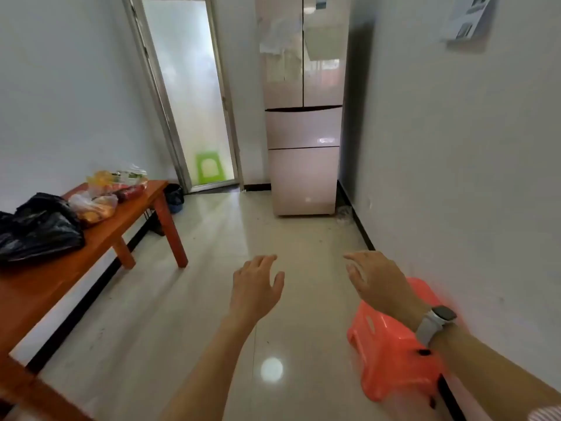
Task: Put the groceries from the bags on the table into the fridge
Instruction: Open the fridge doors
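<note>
Both hands reach forward over the floor, the left hand (256, 287) and right hand (375, 281) each with relaxed, spread fingers holding nothing. One fridge (303, 117) stands far ahead, doors closed. On the one wooden table (45, 284) at left lie one black bag (36, 226) and about three clear bags of groceries (103, 192). One orange stool (394, 354) sits near right.

A plain room in someone's home, serving as a kitchen corner.

A tall pinkish fridge (303, 117) is standing against the far wall with its doors closed, next to a frosted glass door (185, 92). Along the left wall a low orange wooden table (45, 287) is carrying clear bags of groceries (100, 199) and a black plastic bag (36, 226). An orange plastic stool (391, 354) is sitting on the glossy tiled floor (188, 299) by the white wall.
</note>
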`<state>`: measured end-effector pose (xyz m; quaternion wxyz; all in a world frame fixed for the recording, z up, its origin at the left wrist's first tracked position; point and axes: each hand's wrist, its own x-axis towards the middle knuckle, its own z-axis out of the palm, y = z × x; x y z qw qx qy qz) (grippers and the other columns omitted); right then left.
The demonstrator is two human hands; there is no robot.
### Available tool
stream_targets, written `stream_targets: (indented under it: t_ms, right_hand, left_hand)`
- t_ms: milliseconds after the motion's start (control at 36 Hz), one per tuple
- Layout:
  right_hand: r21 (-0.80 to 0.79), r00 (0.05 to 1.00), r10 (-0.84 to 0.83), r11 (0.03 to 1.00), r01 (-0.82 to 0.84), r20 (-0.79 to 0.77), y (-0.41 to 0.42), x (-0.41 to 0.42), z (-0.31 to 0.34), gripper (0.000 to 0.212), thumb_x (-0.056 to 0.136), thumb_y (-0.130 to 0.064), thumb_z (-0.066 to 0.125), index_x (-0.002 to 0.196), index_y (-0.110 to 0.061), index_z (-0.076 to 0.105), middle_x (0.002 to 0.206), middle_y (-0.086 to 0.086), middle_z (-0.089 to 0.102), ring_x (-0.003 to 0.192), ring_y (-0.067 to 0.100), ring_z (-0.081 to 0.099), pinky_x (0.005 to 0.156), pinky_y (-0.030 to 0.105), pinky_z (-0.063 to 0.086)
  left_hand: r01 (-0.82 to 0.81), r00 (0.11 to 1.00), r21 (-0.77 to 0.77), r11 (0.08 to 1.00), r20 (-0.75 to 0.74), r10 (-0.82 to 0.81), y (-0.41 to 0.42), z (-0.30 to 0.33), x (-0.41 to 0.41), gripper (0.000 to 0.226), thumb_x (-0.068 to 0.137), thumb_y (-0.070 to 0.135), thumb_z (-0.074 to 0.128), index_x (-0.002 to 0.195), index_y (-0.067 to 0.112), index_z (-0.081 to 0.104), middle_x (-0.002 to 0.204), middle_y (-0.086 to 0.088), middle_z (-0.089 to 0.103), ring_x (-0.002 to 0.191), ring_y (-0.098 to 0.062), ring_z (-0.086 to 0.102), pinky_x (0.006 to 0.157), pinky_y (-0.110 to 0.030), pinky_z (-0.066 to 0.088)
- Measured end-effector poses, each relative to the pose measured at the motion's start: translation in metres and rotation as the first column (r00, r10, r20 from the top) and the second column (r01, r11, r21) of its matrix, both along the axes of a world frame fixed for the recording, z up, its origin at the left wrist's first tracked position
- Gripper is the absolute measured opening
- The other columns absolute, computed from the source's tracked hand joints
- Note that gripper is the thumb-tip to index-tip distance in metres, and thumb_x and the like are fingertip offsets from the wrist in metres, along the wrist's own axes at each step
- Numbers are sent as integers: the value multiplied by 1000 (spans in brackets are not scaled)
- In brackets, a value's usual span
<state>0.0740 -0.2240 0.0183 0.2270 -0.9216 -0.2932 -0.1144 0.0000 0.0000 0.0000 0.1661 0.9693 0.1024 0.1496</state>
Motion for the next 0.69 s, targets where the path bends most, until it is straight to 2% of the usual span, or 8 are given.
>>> stream_targets:
  t_ms: [83,167,278,333,389,500,694]
  right_hand:
    - [-15,1000,1,1000,-1,2,7,21,-16,56,83,-42,28,106,-9,66,104,10,68,97,33,61,85,36,47]
    - [-51,998,-26,998,24,-54,16,49,-23,50,84,-39,32,114,-11,62,115,8,64,108,29,55,92,32,41]
    - [-24,998,-21,1000,19,-61,29,99,-35,66,79,-49,20,110,-12,64,111,6,65,108,27,55,90,35,42]
    - [-22,998,-18,1000,17,-63,37,133,-43,67,78,-50,19,108,-12,65,110,5,65,108,27,55,90,37,43]
    - [-32,997,-18,999,16,-78,45,170,-46,59,82,-47,24,111,-13,63,113,4,64,111,25,53,93,37,42]
    - [-24,990,3,1000,-6,-142,59,254,-44,33,94,-29,42,120,-16,58,123,3,59,116,22,52,97,34,41]
    - [-41,994,36,998,-40,-105,102,413,-20,34,95,-28,40,124,-17,54,126,0,57,119,15,48,99,26,36]
  left_hand:
    - [-15,999,-31,999,-30,14,9,-15,19,44,93,37,46,133,18,47,135,-1,50,121,-21,48,101,-39,38]
    - [-3,1000,-70,998,-26,1,16,-26,47,42,92,33,49,130,15,51,133,-2,51,119,-21,50,99,-36,39]
    - [3,1000,-124,992,3,-3,27,-36,100,40,92,30,50,129,14,51,132,-2,50,118,-18,50,98,-34,41]
    - [10,1000,-143,990,0,-10,32,-38,133,42,93,30,49,131,15,49,133,-1,49,119,-18,49,100,-35,40]
    - [21,1000,-134,991,-14,-23,37,-38,171,42,93,31,48,133,15,47,134,-1,48,120,-18,48,101,-36,39]
    - [34,998,-73,997,-51,-38,50,-26,258,43,94,32,46,134,15,45,135,-2,49,122,-20,47,101,-35,37]
    - [41,998,-20,999,-42,-42,80,8,416,41,95,32,44,132,17,47,133,-1,52,119,-19,49,103,-37,37]
